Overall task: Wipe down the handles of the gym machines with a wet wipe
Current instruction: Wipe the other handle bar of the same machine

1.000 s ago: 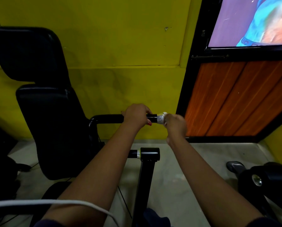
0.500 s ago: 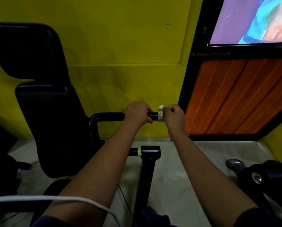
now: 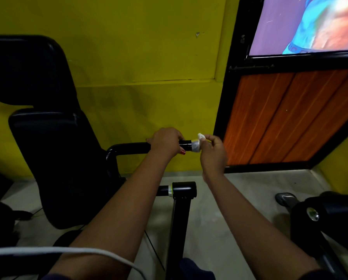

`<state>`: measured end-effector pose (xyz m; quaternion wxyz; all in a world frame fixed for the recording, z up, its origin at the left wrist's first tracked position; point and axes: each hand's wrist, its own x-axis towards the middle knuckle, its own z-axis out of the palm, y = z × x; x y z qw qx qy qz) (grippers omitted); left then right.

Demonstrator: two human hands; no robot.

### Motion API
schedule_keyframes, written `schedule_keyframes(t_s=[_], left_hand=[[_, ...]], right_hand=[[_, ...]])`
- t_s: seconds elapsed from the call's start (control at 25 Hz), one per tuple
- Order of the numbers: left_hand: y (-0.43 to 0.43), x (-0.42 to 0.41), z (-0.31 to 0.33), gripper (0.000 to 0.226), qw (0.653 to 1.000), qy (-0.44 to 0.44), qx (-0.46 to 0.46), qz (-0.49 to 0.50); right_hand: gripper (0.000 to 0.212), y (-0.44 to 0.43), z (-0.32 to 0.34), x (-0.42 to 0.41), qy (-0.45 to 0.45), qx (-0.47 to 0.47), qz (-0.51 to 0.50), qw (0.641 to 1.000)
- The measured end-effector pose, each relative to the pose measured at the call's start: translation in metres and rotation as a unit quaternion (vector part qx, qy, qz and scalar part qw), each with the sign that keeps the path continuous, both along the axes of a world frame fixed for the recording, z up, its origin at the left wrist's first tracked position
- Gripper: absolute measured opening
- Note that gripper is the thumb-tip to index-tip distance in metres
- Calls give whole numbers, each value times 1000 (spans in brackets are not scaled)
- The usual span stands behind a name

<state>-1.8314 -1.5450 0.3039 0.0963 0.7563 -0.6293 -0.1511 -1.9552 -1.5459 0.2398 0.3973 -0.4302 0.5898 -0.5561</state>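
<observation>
At the free end of the handle, the right grip has come off the silver end cap, which it covered half a second ago. It now sits just right of the cap and a little lower. The wet wipe is pinched in its fingertips as a small white wad at the cap's upper edge, and whether the wad touches the cap cannot be told. The cap is now exposed. The left grip is unchanged, closed round the black bar just beside the cap and steadying it. Judgement: the pass over the cap is finished or the wipe is being re-seated, while the stretch under the left grip and on towards the bend remains to be wiped. Clearances: the black-framed wood panel lies beyond the right grip, so room to the right is limited. The yellow wall stands behind the bar. The seat back stands left of the bend, well apart from both grips. Below the bar there is open room down to the upright post.
</observation>
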Motion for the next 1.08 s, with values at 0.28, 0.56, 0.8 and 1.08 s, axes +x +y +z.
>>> schedule_keyframes(t_s=[0.28, 0.56, 0.8, 1.08], left_hand=[[5, 0, 1, 44, 1000, 5, -8, 4], [10, -2, 1, 36, 1000, -26, -10, -11], [12, 10, -2, 45, 996, -58, -7, -64], [22, 17, -4, 61, 992, -61, -38, -105]], right_hand=[[16, 37, -6, 23, -257, 113, -127, 951], [21, 36, 1, 25, 164, -224, -103, 955], [24, 6, -19, -8, 490, -459, 37, 740], [24, 20, -23, 20, 448, -407, -32, 795]])
